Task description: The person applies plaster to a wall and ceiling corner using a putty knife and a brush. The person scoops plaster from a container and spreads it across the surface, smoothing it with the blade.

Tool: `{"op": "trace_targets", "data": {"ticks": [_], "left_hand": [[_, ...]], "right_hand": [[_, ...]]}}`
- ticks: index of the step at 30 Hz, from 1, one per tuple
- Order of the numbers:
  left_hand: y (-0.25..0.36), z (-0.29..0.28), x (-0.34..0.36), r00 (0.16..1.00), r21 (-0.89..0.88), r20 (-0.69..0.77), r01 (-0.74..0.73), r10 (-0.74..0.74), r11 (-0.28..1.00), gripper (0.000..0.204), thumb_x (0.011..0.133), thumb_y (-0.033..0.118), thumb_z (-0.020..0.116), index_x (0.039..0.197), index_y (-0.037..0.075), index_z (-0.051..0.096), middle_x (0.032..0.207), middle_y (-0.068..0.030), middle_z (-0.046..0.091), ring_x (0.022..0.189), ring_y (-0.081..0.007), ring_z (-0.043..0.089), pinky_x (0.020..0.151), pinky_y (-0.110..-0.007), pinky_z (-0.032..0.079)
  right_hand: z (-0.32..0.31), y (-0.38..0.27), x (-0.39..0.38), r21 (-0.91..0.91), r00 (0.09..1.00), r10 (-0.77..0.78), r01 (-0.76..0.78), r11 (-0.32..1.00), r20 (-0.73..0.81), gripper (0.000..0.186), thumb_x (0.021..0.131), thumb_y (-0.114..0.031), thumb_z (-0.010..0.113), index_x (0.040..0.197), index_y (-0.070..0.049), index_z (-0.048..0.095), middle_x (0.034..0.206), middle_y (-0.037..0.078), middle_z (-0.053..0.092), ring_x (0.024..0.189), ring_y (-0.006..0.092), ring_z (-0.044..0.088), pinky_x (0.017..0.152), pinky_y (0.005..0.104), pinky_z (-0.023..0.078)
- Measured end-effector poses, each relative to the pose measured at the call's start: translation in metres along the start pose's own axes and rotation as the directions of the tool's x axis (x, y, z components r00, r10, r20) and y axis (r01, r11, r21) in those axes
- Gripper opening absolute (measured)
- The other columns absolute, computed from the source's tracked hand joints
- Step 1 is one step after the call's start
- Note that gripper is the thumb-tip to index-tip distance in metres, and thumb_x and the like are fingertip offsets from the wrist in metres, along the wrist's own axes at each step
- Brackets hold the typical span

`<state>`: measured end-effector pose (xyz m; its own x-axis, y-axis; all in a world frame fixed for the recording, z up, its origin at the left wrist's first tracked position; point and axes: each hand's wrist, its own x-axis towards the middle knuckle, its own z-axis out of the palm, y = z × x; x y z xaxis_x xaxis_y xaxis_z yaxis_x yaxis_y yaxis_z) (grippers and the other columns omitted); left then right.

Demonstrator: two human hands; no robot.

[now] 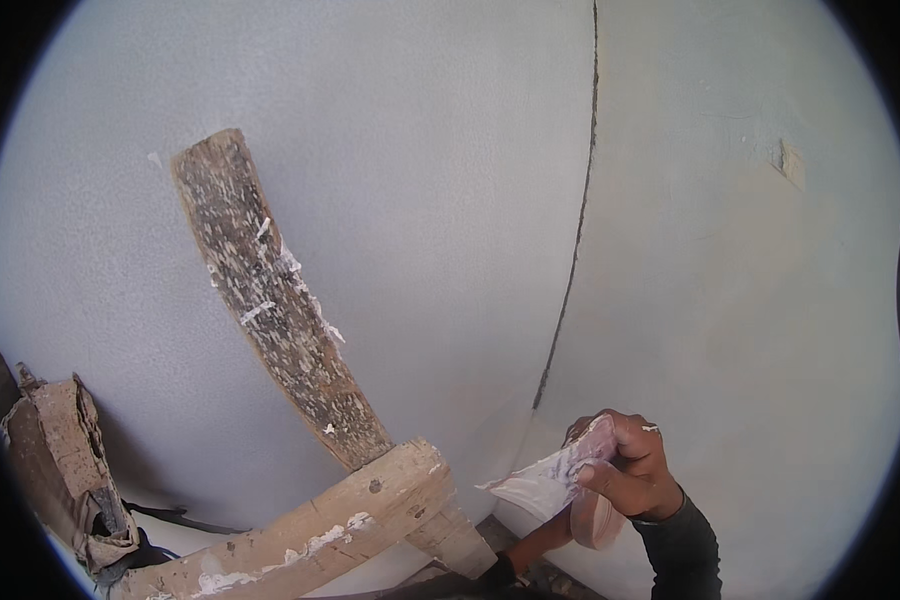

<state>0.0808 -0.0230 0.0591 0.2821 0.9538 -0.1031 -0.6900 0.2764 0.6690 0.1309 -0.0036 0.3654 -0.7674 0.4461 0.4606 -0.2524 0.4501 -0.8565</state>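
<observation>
At the lower right, my right hand (638, 470) is closed around a pinkish-white strip (545, 487), its thumb pressed on the near face. The strip looks like tape, creased and coming to a point on the left. Under it hangs a rounded loop (597, 520) of similar colour, perhaps the rest of a roll. My left forearm (540, 545) reaches up from below behind the strip, leaving the left hand's fingers mostly hidden. Just above both hands, a dark, narrow groove (577, 245) in the pale wall ends.
A rough plank (270, 290) spattered with white leans upward at the left. It meets a thick wooden beam (310, 525) with white smears across the lower left. A torn, dirty brown piece (70, 450) stands at the far left. The wall has a chipped patch (790, 163) at upper right.
</observation>
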Motion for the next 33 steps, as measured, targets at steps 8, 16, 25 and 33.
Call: {"op": "trace_targets", "data": {"ticks": [8,16,25,33], "left_hand": [[0.004,-0.002,-0.014,0.998,0.073,-0.041,-0.047,0.050,0.996,0.086,0.100,0.072,0.038,0.163,0.014,0.035,0.160,-0.0158,0.048,0.146,-0.0361,0.049,0.123,-0.056,0.039],[0.008,-0.005,-0.017,0.996,0.087,-0.061,-0.067,0.073,0.994,0.084,0.101,0.070,0.038,0.163,0.013,0.035,0.159,-0.0155,0.048,0.145,-0.0347,0.050,0.122,-0.055,0.040],[0.004,-0.008,-0.024,0.995,0.072,-0.070,-0.065,0.070,0.995,0.081,0.103,0.068,0.037,0.163,0.013,0.035,0.158,-0.0150,0.049,0.144,-0.0331,0.051,0.121,-0.053,0.042],[0.002,0.002,-0.011,0.997,0.063,-0.021,-0.067,0.069,0.996,0.079,0.105,0.067,0.036,0.163,0.013,0.035,0.158,-0.0147,0.050,0.143,-0.0316,0.053,0.121,-0.052,0.043]], "right_hand": [[0.027,-0.001,0.033,-0.197,0.978,-0.118,0.151,0.969,0.170,0.028,0.098,-0.018,0.075,0.115,0.004,0.069,0.071,0.009,0.065,0.057,0.0106,0.054,0.052,0.0281,0.040],[0.016,-0.013,0.029,-0.250,0.978,-0.029,0.082,0.965,0.209,0.031,0.096,-0.019,0.076,0.117,0.003,0.069,0.068,0.008,0.062,0.052,0.0113,0.050,0.048,0.0289,0.038],[0.030,0.008,-0.005,-0.251,0.951,0.256,-0.210,0.945,0.172,0.028,0.094,-0.011,0.078,0.117,0.003,0.070,0.087,0.010,0.072,0.079,0.0151,0.067,0.072,0.0293,0.052],[-0.014,0.018,-0.058,-0.556,0.992,-0.128,0.110,0.824,0.005,0.027,0.084,-0.010,0.081,0.110,-0.009,0.075,0.098,0.010,0.076,0.086,0.0240,0.070,0.068,0.0315,0.056]]}}
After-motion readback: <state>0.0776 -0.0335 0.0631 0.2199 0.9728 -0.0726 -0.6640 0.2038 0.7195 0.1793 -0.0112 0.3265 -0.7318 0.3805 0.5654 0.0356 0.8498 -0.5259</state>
